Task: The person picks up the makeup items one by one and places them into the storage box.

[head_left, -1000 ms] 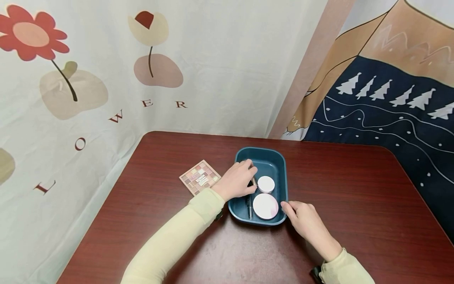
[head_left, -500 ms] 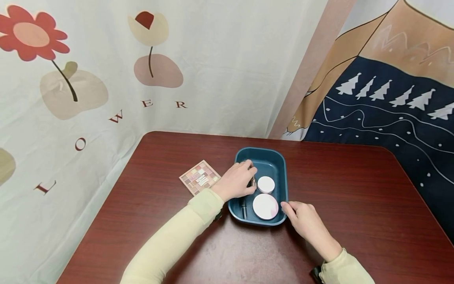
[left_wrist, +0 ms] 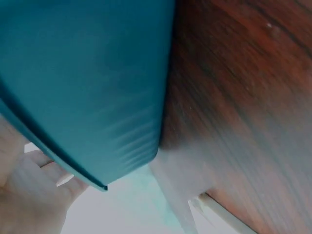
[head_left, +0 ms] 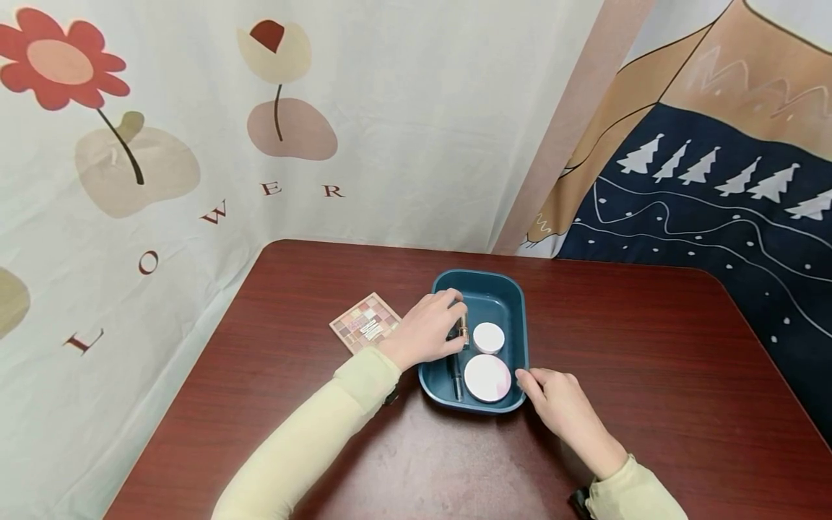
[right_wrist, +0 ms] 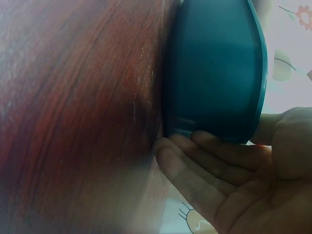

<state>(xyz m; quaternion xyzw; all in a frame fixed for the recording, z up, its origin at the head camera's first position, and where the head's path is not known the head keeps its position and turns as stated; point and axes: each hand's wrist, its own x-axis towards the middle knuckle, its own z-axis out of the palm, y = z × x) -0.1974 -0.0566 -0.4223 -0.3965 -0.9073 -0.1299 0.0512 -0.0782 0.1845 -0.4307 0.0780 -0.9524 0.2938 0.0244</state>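
Observation:
A deep teal tray (head_left: 477, 272) stands on the table, its outer wall close up in both wrist views. My left hand (head_left: 425, 328) reaches over the tray's left side, its thumb and curled fingers at a slim gold-banded cosmetic tube (head_left: 464, 334) that it appears to pinch; the fingers cover part of it. Below that hand, a black tube (head_left: 457, 381) lies lengthwise in the tray. Beside the tubes sit a small white round jar (head_left: 489, 338) and a larger round compact (head_left: 487, 378). My right hand (right_wrist: 243, 180) grips the tray's near right rim, thumb over the edge, fingers against the outer wall.
An eyeshadow palette (head_left: 365, 323) lies on the table just left of the tray, partly behind the left hand. The reddish-brown table (head_left: 624, 347) extends to both sides. Printed curtains (head_left: 416, 130) hang along its far edge.
The left hand has shifted slightly left, showing more of the gold-banded tube. The black tube's lower end swung left, then back right. The right hand and tray stay in place.

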